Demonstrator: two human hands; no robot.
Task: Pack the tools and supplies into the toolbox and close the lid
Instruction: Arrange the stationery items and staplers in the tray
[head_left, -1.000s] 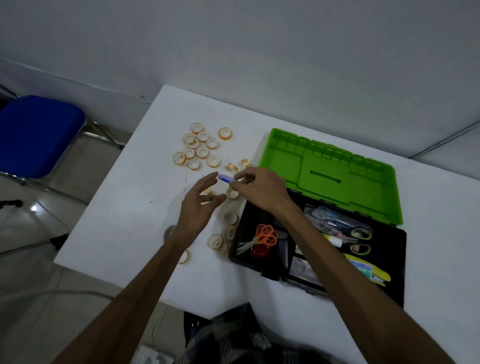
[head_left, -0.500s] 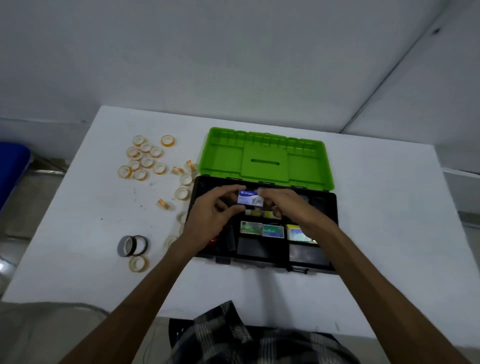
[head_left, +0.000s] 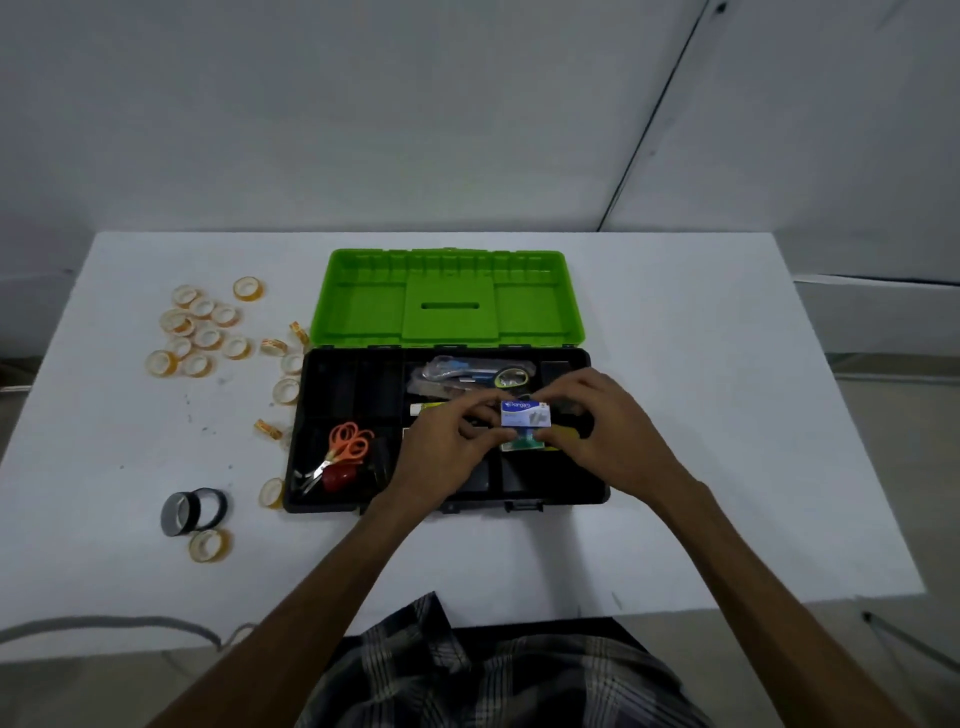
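White walls stand behind a white table (head_left: 675, 338), and on it the things lie in a row from left to right. At the far left is a cluster of small clear tape rolls (head_left: 200, 332), and nearer the front edge two dark tape rolls (head_left: 191, 512); all are outside the box. Next comes the toolbox (head_left: 343, 499), black, with its green lid (head_left: 447, 299) thrown back flat toward the wall. In its left compartment lie orange scissors (head_left: 347, 449).

Over the middle compartments, the left hand (head_left: 441, 457) and the right hand (head_left: 618, 441) meet around a small blue and white staple box (head_left: 525, 414). The fingers of both hands pinch it, one hand at each short end, so its long axis runs left to right, parallel to the front wall of the toolbox. It is held just above the tray, with the printed face toward the camera; a green packet (head_left: 524, 444) shows directly under it. Both hands are equally near, so the coming move is probably only to lower it straight down and let go.

Compared with half a second ago, the small box sits a little more to the right within the toolbox and both hands have followed it; one second ago the hands were outside the toolbox, over the tape rolls at its left corner.
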